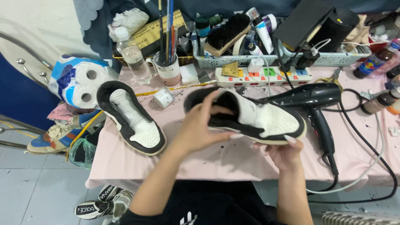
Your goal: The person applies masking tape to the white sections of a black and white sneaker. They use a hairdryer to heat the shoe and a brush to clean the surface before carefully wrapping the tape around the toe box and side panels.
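- We are holding a black-and-white sneaker (258, 118) above the middle of the bench (225, 160), its toe pointing to 3 o'clock.
- Our left hand (200, 127) is closing its fingers (227, 136) around the heel and collar; our right hand (285, 154) is cupping the sole from below, fingers curled on the toe edge.
- We judge this an inspecting or turning step; next calls for a steady grip.
- Its pair (131, 116) is lying at 9 o'clock, a black hair dryer (314, 100) at 3 o'clock, a brush (227, 35) at 12.

A second shoe (132, 118) lies left of the held shoe (254, 116), with the hair dryer (314, 100) right, power strip (262, 76) behind.
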